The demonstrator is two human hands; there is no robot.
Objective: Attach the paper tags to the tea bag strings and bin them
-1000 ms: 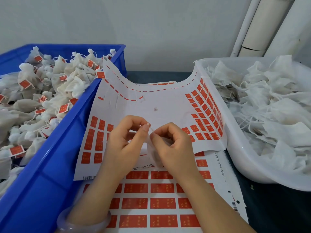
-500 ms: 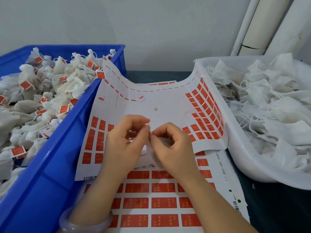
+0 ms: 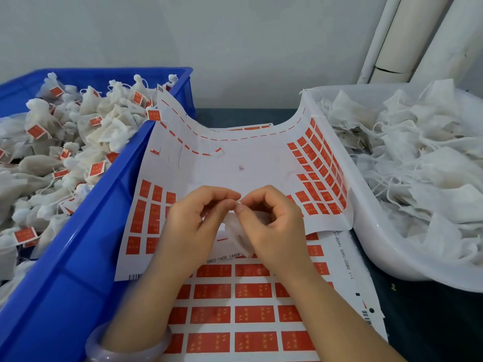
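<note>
My left hand [image 3: 194, 223] and my right hand [image 3: 271, 226] meet fingertip to fingertip above the curled sheet of red paper tags [image 3: 235, 163]. Between them hangs a white tea bag [image 3: 239, 231], which both hands pinch at its top where the thin string sits. The tag itself is hidden behind my fingers. A second sheet of red tags [image 3: 235, 314] lies flat beneath my wrists. The blue bin [image 3: 86, 257] on the left holds several tea bags with red tags. The white tub [image 3: 376, 231] on the right is full of untagged tea bags.
A grey wall runs behind the table, with white pipes [image 3: 402, 40] at the back right. The dark table surface [image 3: 418, 322] shows at the right front. A pale bangle [image 3: 125, 348] circles my left wrist.
My hands have stayed over the sheet and shifted only slightly, the fingertips working closer together at the top of the tea bag.
</note>
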